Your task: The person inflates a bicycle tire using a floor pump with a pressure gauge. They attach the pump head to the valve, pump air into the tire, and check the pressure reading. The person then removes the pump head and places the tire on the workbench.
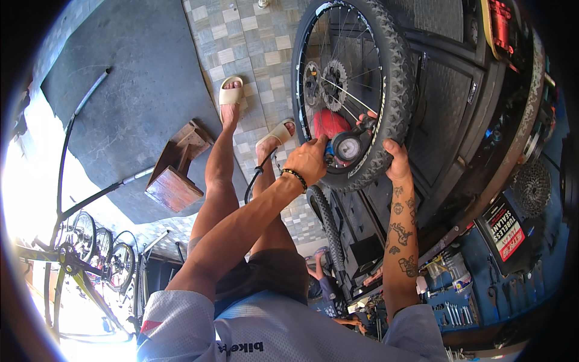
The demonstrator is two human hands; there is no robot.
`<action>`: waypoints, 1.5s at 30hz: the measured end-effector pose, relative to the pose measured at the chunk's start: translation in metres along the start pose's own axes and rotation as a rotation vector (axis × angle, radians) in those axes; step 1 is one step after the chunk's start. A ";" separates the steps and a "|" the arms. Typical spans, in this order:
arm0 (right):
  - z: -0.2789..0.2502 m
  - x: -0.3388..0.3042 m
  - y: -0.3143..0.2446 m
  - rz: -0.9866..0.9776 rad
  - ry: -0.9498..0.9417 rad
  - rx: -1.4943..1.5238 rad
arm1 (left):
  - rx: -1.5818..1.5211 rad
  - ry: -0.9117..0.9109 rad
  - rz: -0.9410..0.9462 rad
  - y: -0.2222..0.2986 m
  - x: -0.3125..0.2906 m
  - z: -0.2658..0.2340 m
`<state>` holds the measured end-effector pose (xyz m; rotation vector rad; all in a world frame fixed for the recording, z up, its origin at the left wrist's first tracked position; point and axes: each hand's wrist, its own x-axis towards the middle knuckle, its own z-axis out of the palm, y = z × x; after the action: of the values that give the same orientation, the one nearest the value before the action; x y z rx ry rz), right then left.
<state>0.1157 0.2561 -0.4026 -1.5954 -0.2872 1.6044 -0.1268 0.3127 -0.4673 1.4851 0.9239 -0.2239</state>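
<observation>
A bicycle wheel (pixel 395 66) with a knobby black tyre stands upright before me, with a toothed cassette (pixel 335 84) and a disc rotor (pixel 312 83) at its hub. My left hand (pixel 306 161) is closed on a tyre inflator (pixel 348 148) with a round dial gauge, held at the near part of the rim. From it a black hose (pixel 257 174) hangs down past my leg. My right hand (pixel 396 158) grips the tyre from the right, its fingertips showing between the spokes beside the gauge. The valve is hidden. Behind the spokes sits a red rounded thing (pixel 330 124), its kind unclear.
Black cabinets (pixel 443 120) stand close on the right, below a blue tool board with wrenches (pixel 459 314) and a black box (pixel 503 235). Another tyre (pixel 327 226) is nearby. A wooden stool (pixel 175 181) rests on a dark mat (pixel 132 78). A bicycle frame (pixel 81 277) stands left.
</observation>
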 end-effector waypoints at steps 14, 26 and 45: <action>0.002 -0.006 0.006 -0.016 0.001 0.049 | 0.076 -0.145 -0.124 0.007 0.002 -0.009; -0.001 -0.005 0.008 -0.031 0.005 0.095 | 0.081 -0.016 0.012 -0.007 0.000 0.004; -0.013 -0.014 0.026 -0.049 0.017 0.101 | 0.179 -0.036 -0.068 0.003 -0.005 0.014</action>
<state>0.1154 0.2250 -0.4120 -1.5127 -0.2308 1.5434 -0.1227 0.2984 -0.4649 1.6099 0.9457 -0.3906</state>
